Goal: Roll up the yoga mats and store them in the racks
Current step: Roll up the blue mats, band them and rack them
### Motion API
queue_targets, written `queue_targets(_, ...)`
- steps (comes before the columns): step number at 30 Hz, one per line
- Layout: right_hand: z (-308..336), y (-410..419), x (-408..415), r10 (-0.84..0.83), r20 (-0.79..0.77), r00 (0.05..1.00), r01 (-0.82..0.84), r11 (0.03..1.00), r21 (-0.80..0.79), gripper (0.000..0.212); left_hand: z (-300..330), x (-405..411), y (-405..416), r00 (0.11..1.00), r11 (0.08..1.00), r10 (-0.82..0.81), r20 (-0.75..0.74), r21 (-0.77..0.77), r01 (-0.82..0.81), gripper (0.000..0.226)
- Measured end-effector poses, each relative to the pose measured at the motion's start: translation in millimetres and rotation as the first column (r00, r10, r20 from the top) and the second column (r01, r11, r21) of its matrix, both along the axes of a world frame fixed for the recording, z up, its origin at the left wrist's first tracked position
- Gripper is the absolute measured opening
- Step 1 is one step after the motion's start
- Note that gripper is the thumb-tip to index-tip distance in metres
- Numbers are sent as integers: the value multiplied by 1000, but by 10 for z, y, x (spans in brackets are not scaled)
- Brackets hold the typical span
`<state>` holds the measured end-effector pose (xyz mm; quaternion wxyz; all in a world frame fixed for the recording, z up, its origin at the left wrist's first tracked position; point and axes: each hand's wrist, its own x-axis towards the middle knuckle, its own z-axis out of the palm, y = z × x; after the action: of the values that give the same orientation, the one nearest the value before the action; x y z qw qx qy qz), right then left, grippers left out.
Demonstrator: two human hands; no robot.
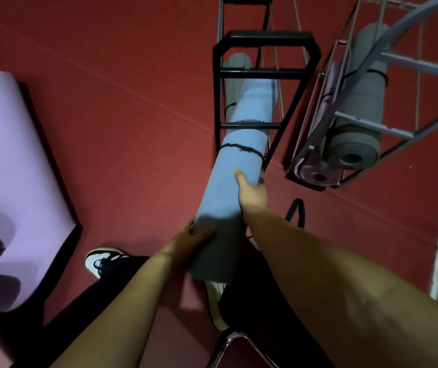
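Hands share one rolled blue yoga mat, tied with a black cord: left hand cups the near end, fingers curled around it; right hand grips mid-roll, thumb on top. Far end of the roll sits inside the black rack, alongside a grey rolled mat. Second rack to the right holds a grey roll and a purple roll. Lilac mat lies unrolled on the red floor. Risk, judged: leading end catches a crossbar or jams against the grey neighbour if pushed off-axis; cord could slip and loosen the roll.
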<state>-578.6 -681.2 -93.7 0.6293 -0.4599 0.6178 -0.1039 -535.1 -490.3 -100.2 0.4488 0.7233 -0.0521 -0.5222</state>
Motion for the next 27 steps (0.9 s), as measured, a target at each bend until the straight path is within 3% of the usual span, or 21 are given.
queue_targets(4,-41,-356,234,22,-7,1000,-22,998,-65,90,-39,-43,-177,999,999,31,24,-15,-31,58)
queue_targets(8,-122,-710,423,26,-52,998,-33,989,-145,91,-163,-19,-480,997,998,59,42,-38,-57,68)
queue_targets(12,-53,-928,426,133,-24,991,-135,960,-245,81,-209,112,-822,987,984,161,-5,-78,-160,98)
queue_targets(14,12,-949,284,252,4,968,-247,952,-178,91,-291,144,-910,986,982,166,-2,-95,-166,97)
queue_targets(18,-18,-712,-190,423,7,906,-420,898,132,101,-343,58,-954,976,976,215,21,-49,-214,106)
queue_targets(22,-139,-427,-477,334,166,928,-364,906,216,53,-221,-68,-993,977,977,211,40,-18,-210,98)
queue_targets(24,-221,-397,-471,261,252,932,-310,933,180,54,-185,-84,-1030,980,984,179,83,-28,-177,92)
queue_targets(27,-310,-468,-397,180,313,932,-232,963,137,57,-149,-11,-1160,976,984,154,154,-118,-137,65)
